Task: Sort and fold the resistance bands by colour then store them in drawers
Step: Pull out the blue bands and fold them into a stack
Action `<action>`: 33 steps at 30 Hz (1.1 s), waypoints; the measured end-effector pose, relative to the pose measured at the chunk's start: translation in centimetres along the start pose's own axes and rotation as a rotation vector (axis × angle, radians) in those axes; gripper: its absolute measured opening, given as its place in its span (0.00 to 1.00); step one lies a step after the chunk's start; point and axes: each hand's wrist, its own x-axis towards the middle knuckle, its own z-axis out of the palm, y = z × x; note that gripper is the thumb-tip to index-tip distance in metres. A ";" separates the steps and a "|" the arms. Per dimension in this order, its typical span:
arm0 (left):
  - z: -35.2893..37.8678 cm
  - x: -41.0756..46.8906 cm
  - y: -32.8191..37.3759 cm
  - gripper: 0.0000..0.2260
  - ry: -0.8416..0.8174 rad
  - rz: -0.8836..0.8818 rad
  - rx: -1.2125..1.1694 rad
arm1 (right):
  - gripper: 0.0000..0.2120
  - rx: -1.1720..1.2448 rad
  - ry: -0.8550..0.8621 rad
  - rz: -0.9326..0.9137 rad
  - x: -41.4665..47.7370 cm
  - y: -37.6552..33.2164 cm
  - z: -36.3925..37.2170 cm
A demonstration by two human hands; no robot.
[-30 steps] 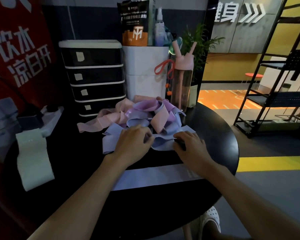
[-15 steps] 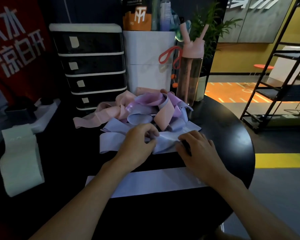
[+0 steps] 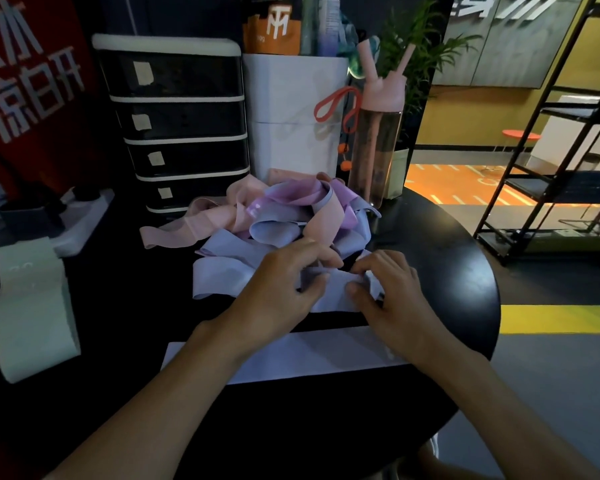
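Observation:
A tangled pile of resistance bands (image 3: 284,216), pink, purple and pale lavender, lies in the middle of the round black table (image 3: 447,271). My left hand (image 3: 284,285) and my right hand (image 3: 392,296) both pinch a pale lavender band (image 3: 333,296) at the near edge of the pile. A flat lavender band (image 3: 312,355) lies stretched out under my wrists. A mint green band (image 3: 32,306) lies folded at the table's left. The black drawer unit (image 3: 177,123) with white-edged, shut drawers stands behind the pile.
A white bin (image 3: 291,116) with packets and bottles stands right of the drawers. A pink water bottle (image 3: 378,133) and a potted plant (image 3: 409,81) stand at the back right. A power strip (image 3: 80,216) lies at left. A black shelf rack (image 3: 561,150) stands beyond the table.
My hands have drawn closer together on the lavender band and its near part has bunched up between my fingers. The view has tilted down and nearer.

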 end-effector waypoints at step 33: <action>-10.9 -3.3 1.4 0.06 -0.135 -0.328 0.028 | 0.06 0.249 -0.321 0.056 0.7 -2.7 -7.1</action>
